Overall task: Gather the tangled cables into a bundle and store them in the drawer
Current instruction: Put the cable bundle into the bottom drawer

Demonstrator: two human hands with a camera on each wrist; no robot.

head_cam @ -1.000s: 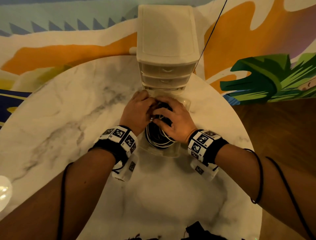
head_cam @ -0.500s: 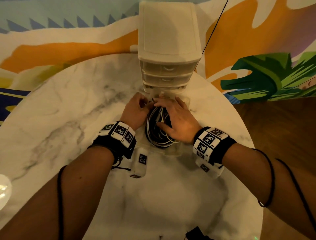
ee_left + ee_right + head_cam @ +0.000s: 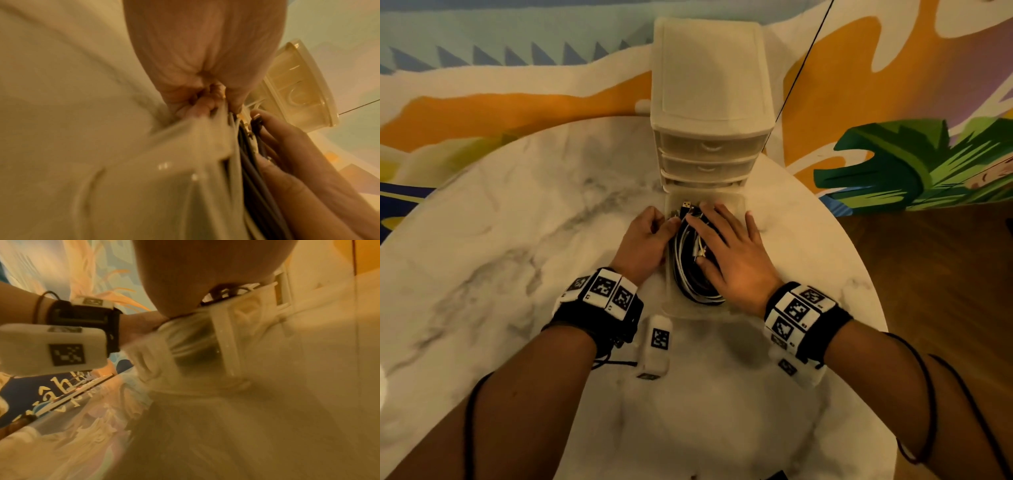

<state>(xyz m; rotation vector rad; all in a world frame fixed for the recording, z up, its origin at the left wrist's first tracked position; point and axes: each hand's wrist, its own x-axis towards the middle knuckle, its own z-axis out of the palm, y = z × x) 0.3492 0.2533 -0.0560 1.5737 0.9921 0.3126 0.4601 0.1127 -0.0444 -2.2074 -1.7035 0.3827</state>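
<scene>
Marble table point(image 3: 517, 240): wrist view alone shows left hand point(image 3: 197, 97) pinching drawer point(image 3: 185, 146).

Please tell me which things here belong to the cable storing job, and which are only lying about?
Belong to the job:
- cable bundle, lying in the drawer
- open bottom drawer
- drawer unit
- right hand, pressing the bundle
- left hand, at the drawer's left edge

Only lying about:
- marble table
- painted wall

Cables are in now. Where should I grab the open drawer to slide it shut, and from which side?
Take the drawer by its front wall, the end nearest you, coming from the front and pushing toward the drawer unit. It juts straight out toward you, and the cable bundle and right hand fill its inside.
</scene>
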